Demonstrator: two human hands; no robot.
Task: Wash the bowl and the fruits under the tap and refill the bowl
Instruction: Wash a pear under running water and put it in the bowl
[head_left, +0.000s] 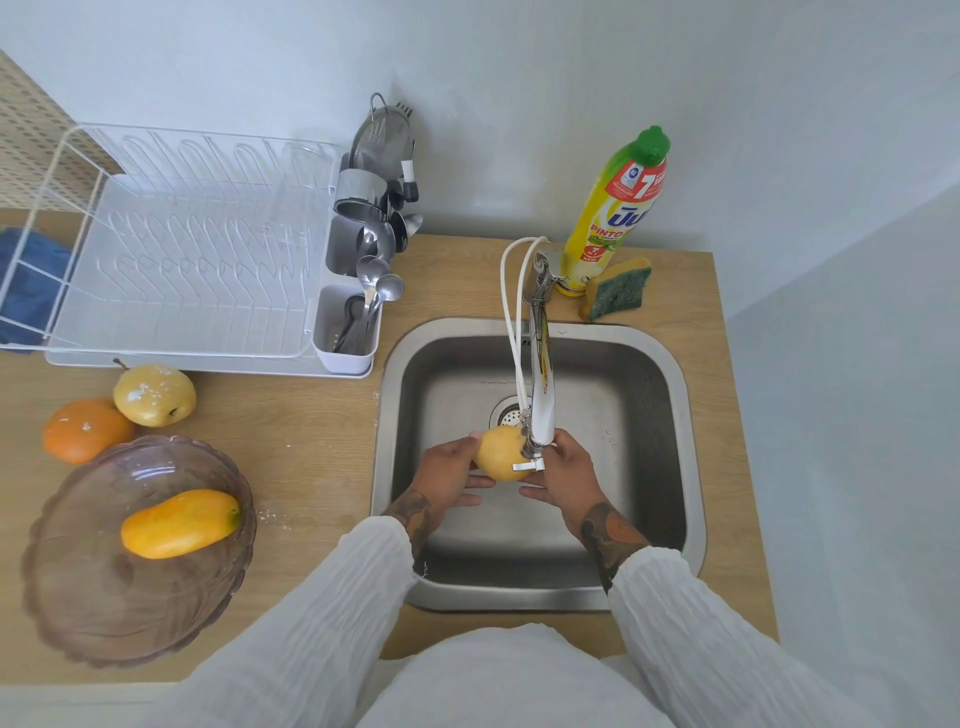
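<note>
Over the steel sink (670, 395), my left hand (449, 475) and my right hand (563, 470) together hold a round yellow fruit (497, 453) right under the end of the tap (540, 384). Whether water is running I cannot tell. On the counter to the left stands a brownish glass bowl (135, 587) with a yellow-orange mango (179, 523) lying in it. Behind the bowl rest an orange (85, 430) and a pale yellow apple (155, 395), both speckled with white powder.
A white dish rack (171, 249) with a cutlery caddy (345, 332) of spoons stands at the back left, a blue cloth (31, 286) beside it. A dish soap bottle (613, 208) and a sponge (615, 288) sit behind the sink. White crumbs dot the counter.
</note>
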